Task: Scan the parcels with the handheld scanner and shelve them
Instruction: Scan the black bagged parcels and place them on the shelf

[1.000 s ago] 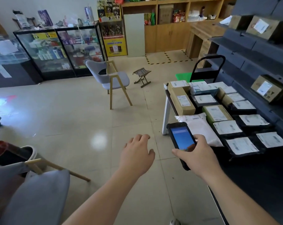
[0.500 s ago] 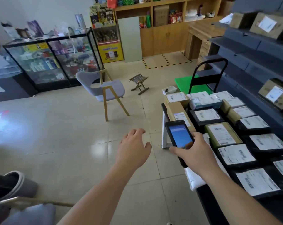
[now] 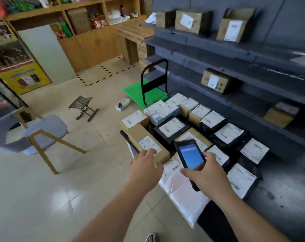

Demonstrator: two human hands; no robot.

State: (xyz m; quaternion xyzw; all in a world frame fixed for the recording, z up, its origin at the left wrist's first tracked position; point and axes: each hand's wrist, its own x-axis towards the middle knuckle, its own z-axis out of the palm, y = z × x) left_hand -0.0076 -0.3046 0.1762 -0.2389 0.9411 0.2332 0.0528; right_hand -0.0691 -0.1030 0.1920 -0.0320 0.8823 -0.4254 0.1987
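Scanner: clamped in my right hand, screen lit blue, above the parcels on the counter. Long box: at the counter's left edge, my left hand spread, fingers apart, fingertips on its label. White mailer: just beside the box.

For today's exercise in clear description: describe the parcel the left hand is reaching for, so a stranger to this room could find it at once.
Start at the dark table below the grey shelves, covered in labelled parcels. At its near left corner lies a long brown cardboard box, where the left hand arrives. Unlike the black bags and squarer boxes beside it, it is elongated, its small label at the near end.
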